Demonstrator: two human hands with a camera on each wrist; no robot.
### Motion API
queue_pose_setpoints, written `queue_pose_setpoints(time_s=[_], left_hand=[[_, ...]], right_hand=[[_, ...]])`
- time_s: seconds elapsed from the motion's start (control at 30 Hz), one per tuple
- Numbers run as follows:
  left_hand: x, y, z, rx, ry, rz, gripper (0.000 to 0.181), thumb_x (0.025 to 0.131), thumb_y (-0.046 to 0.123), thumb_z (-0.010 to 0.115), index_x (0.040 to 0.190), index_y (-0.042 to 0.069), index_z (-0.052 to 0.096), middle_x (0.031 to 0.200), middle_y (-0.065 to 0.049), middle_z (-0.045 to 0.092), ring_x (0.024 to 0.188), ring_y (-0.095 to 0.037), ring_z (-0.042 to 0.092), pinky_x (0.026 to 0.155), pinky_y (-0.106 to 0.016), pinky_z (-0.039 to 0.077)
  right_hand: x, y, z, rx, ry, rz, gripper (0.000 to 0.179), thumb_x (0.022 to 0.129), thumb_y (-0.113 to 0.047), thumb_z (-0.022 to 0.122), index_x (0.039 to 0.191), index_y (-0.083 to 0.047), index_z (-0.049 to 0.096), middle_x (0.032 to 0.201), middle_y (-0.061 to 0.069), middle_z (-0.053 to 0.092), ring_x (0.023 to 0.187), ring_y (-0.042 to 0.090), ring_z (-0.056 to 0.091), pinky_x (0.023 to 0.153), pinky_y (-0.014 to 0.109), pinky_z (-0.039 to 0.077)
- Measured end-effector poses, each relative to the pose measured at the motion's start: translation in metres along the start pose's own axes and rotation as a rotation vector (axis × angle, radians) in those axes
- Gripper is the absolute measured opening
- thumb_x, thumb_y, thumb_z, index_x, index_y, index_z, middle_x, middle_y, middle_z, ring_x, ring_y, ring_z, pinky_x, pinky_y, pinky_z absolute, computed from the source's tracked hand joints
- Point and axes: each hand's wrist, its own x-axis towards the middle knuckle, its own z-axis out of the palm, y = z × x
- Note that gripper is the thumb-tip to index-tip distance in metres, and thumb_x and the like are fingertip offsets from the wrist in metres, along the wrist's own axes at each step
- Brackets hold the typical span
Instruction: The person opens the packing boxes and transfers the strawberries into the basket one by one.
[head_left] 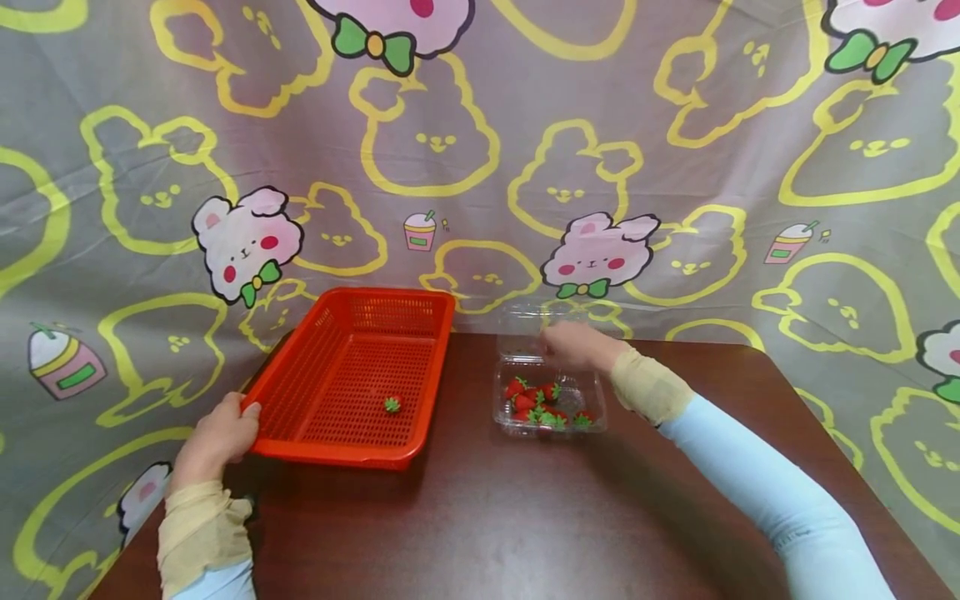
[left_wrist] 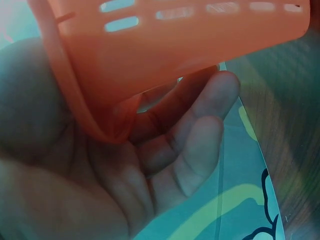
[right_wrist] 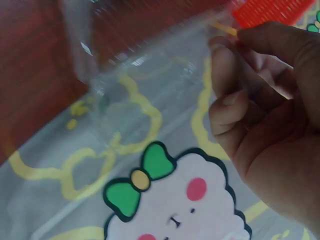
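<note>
My left hand (head_left: pixel 225 429) grips the front left corner of a red plastic basket (head_left: pixel 423 392). In the left wrist view the basket's rim (left_wrist: pixel 75 95) lies between thumb and fingers, fingers curled underneath. One strawberry (head_left: pixel 392 404) is inside the basket. Right of it stands a clear plastic clamshell box (head_left: pixel 592 392) with its lid (head_left: pixel 517 329) raised at the back. Several strawberries (head_left: pixel 525 400) lie in the box, mostly at its left and front. My right hand (head_left: pixel 577 346) hovers over the box's back edge, fingers loosely bent. Nothing shows between its fingers in the right wrist view.
Both containers are on a dark brown table (head_left: pixel 465 517). A grey cloth (head_left: pixel 480 167) with yellow outlines and cartoon bunnies hangs behind the table and along its sides. The raised lid stands close against this cloth.
</note>
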Motion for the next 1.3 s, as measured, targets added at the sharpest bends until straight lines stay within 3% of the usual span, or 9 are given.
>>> queue_pose_setpoints(time_s=[0.13,0.33,0.57,0.8,1.0,1.13,1.3], left_hand=[[0.000,-0.001,-0.001,0.007,0.000,0.005,0.049,0.104,0.025,0.031,0.130,-0.016,0.030,0.108,-0.036,0.051,0.078,-0.035,0.059,0.071,-0.045,0.049],[-0.003,0.001,-0.001,-0.009,-0.005,-0.014,0.047,0.103,0.023,0.031,0.129,-0.016,0.031,0.093,-0.026,0.053,0.070,-0.028,0.056,0.061,-0.035,0.044],[-0.003,0.002,-0.002,-0.018,-0.015,-0.019,0.049,0.104,0.024,0.031,0.131,-0.017,0.029,0.099,-0.029,0.053,0.072,-0.028,0.057,0.060,-0.034,0.046],[-0.003,0.001,-0.001,-0.009,-0.011,-0.016,0.049,0.104,0.025,0.030,0.130,-0.016,0.030,0.096,-0.027,0.053,0.071,-0.027,0.056,0.060,-0.033,0.044],[-0.004,0.002,-0.001,-0.014,-0.017,-0.027,0.049,0.103,0.026,0.032,0.131,-0.015,0.030,0.094,-0.024,0.052,0.072,-0.028,0.055,0.060,-0.033,0.043],[-0.004,0.003,-0.002,-0.023,-0.013,-0.023,0.048,0.103,0.025,0.032,0.131,-0.015,0.030,0.094,-0.024,0.052,0.070,-0.027,0.055,0.059,-0.032,0.043],[-0.004,0.002,-0.001,-0.021,-0.017,-0.027,0.048,0.103,0.025,0.032,0.130,-0.015,0.030,0.095,-0.025,0.053,0.072,-0.028,0.056,0.060,-0.033,0.044]], right_hand=[[-0.004,0.000,0.015,0.017,-0.107,0.027,0.012,0.082,-0.005,0.065,0.074,-0.013,0.060,0.063,-0.003,0.055,0.056,0.014,0.047,0.051,0.028,0.040],[-0.007,0.000,0.032,0.040,-0.192,0.088,0.009,0.080,-0.004,0.071,0.086,-0.010,0.068,0.078,0.002,0.067,0.069,0.018,0.060,0.064,0.035,0.052],[-0.008,-0.002,0.038,0.041,-0.216,0.120,0.009,0.079,-0.004,0.073,0.085,-0.010,0.068,0.074,0.000,0.063,0.066,0.017,0.055,0.059,0.034,0.047],[-0.007,-0.002,0.042,0.054,-0.249,0.139,0.020,0.084,-0.013,0.076,0.102,-0.006,0.070,0.088,0.005,0.070,0.078,0.018,0.065,0.071,0.037,0.055],[-0.006,-0.003,0.044,0.071,-0.259,0.134,0.010,0.083,-0.010,0.076,0.085,-0.009,0.066,0.070,-0.002,0.059,0.063,0.014,0.051,0.056,0.029,0.043],[-0.005,-0.003,0.047,0.046,-0.255,0.125,0.013,0.081,-0.008,0.075,0.078,-0.009,0.062,0.066,-0.003,0.052,0.062,0.014,0.045,0.056,0.028,0.038],[-0.005,-0.003,0.050,0.008,-0.259,0.133,0.013,0.080,-0.011,0.075,0.082,-0.008,0.062,0.069,-0.001,0.054,0.064,0.017,0.047,0.058,0.031,0.041]])
